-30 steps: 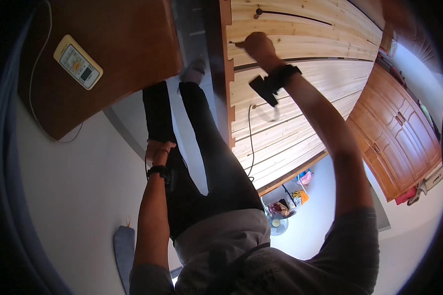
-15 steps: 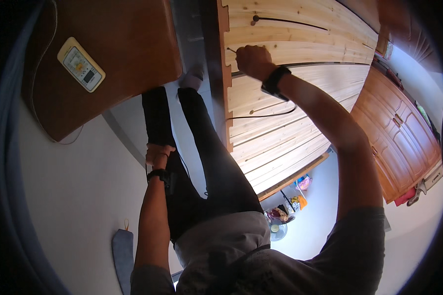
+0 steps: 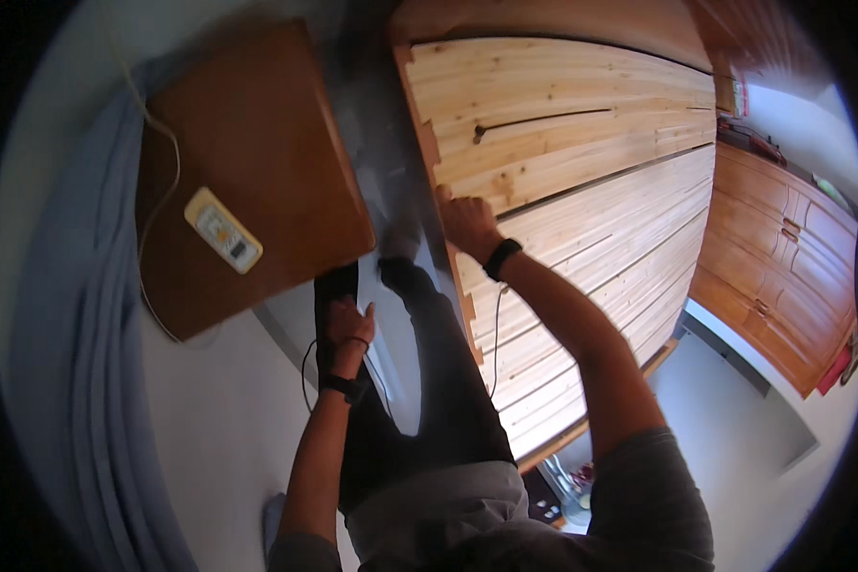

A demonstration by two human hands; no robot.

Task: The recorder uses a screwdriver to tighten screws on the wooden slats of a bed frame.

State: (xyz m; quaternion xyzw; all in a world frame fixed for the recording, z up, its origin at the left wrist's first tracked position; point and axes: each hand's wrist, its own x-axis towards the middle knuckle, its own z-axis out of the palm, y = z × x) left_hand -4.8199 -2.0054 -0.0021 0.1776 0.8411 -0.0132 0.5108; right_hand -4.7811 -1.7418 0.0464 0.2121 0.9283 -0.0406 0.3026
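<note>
In the head view, the wooden boards (image 3: pixel 591 219) are the big thing by the hands. The right hand (image 3: pixel 469 223) is nearer, at their left end, by the brown edge (image 3: pixel 419 124). From it, the boards run long toward 2 o'clock. Its fingers are curled, but I cannot tell if they pinch anything. A thin dark strip (image 3: pixel 543 122) lies on the boards at 1 o'clock from it, its long way about 9 to 3.

The left hand (image 3: pixel 347 324) is over a dark trouser leg (image 3: pixel 337 286), thumb apart from its fingers, nothing seen in it. From there, the boards are at 2 o'clock, well apart. A pale-yellow remote (image 3: pixel 223 230) lies at 10 o'clock.
</note>
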